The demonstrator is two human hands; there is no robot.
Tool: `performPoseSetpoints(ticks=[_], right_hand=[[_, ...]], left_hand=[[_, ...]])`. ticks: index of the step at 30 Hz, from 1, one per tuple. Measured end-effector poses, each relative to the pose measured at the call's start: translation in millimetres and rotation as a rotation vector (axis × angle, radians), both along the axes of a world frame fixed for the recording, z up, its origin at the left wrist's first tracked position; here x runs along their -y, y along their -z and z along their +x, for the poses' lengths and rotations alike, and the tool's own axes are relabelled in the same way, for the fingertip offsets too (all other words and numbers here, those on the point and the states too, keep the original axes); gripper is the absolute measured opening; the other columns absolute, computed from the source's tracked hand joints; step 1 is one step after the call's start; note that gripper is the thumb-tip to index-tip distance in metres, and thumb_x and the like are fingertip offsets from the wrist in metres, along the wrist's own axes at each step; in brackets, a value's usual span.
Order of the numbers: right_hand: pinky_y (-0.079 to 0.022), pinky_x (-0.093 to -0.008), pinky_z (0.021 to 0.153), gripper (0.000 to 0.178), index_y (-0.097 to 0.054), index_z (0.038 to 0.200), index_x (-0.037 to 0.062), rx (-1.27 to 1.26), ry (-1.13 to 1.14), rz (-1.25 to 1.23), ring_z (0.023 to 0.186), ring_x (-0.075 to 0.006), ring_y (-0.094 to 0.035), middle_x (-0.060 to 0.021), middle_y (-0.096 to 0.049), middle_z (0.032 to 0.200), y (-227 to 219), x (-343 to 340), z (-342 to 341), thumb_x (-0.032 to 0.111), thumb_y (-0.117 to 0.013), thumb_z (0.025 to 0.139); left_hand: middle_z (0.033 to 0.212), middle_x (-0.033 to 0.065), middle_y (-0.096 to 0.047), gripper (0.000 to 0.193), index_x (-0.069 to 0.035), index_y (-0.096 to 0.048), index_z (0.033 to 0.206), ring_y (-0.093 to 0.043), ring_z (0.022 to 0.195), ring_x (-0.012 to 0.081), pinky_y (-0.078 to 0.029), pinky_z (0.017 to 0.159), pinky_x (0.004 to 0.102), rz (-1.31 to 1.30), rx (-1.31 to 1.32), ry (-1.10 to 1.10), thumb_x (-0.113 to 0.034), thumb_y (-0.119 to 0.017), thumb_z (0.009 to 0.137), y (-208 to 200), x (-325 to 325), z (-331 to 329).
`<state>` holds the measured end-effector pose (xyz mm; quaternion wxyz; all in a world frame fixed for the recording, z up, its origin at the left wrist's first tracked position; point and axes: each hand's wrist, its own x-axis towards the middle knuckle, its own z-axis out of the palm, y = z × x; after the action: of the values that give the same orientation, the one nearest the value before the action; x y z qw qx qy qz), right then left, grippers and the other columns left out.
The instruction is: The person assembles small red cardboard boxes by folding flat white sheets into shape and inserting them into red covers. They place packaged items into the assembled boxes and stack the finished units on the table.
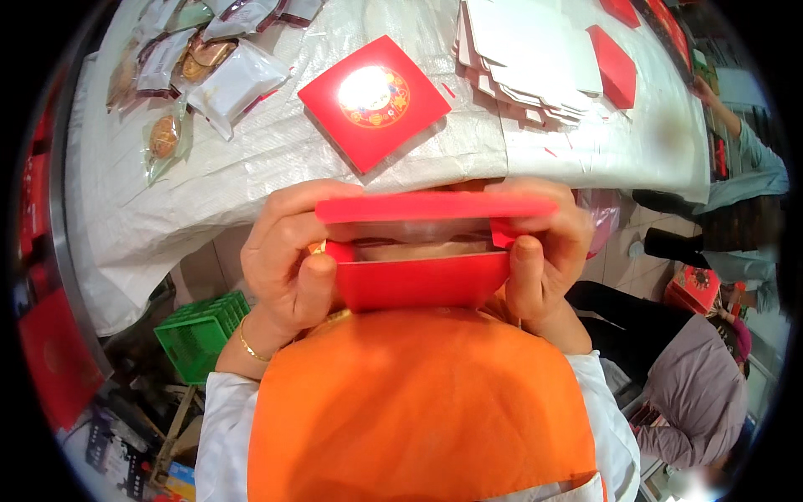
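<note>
Close against my orange apron, both hands hold a red cardboard box by its two ends. Its red lid flap stands partly raised, leaving a narrow gap. Something pale lies inside, too shaded to name. My left hand wraps the left end, thumb on the front wall and fingers behind. My right hand grips the right end the same way, with its fingers at the flap. Beyond them on the table, a closed red box with a round gold print sits at an angle.
A white sheet covers the table. Wrapped pastries and a bagged cookie lie far left; white flat cartons are stacked far right. A green crate stands low left. Co-workers are at the right, near another red box.
</note>
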<state>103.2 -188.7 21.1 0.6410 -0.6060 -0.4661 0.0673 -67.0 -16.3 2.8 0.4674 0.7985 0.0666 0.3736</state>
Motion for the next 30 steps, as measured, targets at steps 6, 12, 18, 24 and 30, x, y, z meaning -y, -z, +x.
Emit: performPoseSetpoints(ticks=[6, 12, 18, 24, 30], right_hand=[[-0.052, -0.0341, 0.082, 0.035, -0.065, 0.111, -0.0032, 0.215, -0.108, -0.156, 0.091, -0.0301, -0.066, -0.0210, -0.068, 0.103, -4.9, 4.6, 16.6, 0.027, -0.066, 0.093], [-0.054, -0.0344, 0.079, 0.028, -0.069, 0.105, -0.0039, 0.282, -0.135, -0.179, 0.089, -0.0298, -0.068, -0.0199, -0.070, 0.102, -13.2, 6.7, 17.6, 0.020, -0.069, 0.089], [-0.054, -0.0336, 0.079, 0.022, -0.069, 0.104, -0.0043, 0.179, -0.111, -0.226, 0.089, -0.0294, -0.069, -0.0199, -0.070, 0.099, -22.4, 7.3, 17.1, 0.008, -0.063, 0.086], [-0.051, -0.0342, 0.088, 0.023, -0.069, 0.107, -0.0039, -0.095, -0.180, -0.236, 0.099, -0.0282, -0.067, -0.0202, -0.069, 0.109, -19.4, 8.0, 10.8, 0.001, -0.055, 0.089], [-0.049, -0.0337, 0.092, 0.026, -0.068, 0.111, -0.0033, -0.146, -0.174, -0.270, 0.105, -0.0268, -0.065, -0.0198, -0.067, 0.116, -12.6, 9.9, 7.8, 0.001, -0.051, 0.092]], left_hand=[[0.110, 0.0192, -0.067, 0.035, 0.001, -0.065, 0.103, -0.067, 0.097, 0.0286, -0.053, 0.084, 0.0348, -0.335, 0.050, -0.056, -0.032, -0.056, 0.101, 1.2, 18.0, 2.5], [0.109, 0.0175, -0.069, 0.031, 0.000, -0.068, 0.111, -0.068, 0.098, 0.0281, -0.054, 0.083, 0.0322, 0.021, -0.102, 0.091, -0.027, -0.061, 0.097, -15.2, -7.4, -1.7], [0.106, 0.0174, -0.069, 0.025, 0.000, -0.069, 0.110, -0.068, 0.094, 0.0273, -0.054, 0.081, 0.0326, 0.012, -0.201, 0.172, -0.016, -0.061, 0.094, -39.1, -17.2, 2.5], [0.106, 0.0173, -0.068, 0.027, 0.001, -0.071, 0.107, -0.066, 0.094, 0.0255, -0.052, 0.080, 0.0319, -0.048, -0.323, 0.180, -0.018, -0.054, 0.096, -53.0, -15.5, 5.2], [0.107, 0.0174, -0.068, 0.027, 0.001, -0.071, 0.107, -0.066, 0.096, 0.0252, -0.051, 0.081, 0.0312, -0.134, -0.322, 0.174, -0.014, -0.053, 0.095, -44.4, -14.2, 6.1]])
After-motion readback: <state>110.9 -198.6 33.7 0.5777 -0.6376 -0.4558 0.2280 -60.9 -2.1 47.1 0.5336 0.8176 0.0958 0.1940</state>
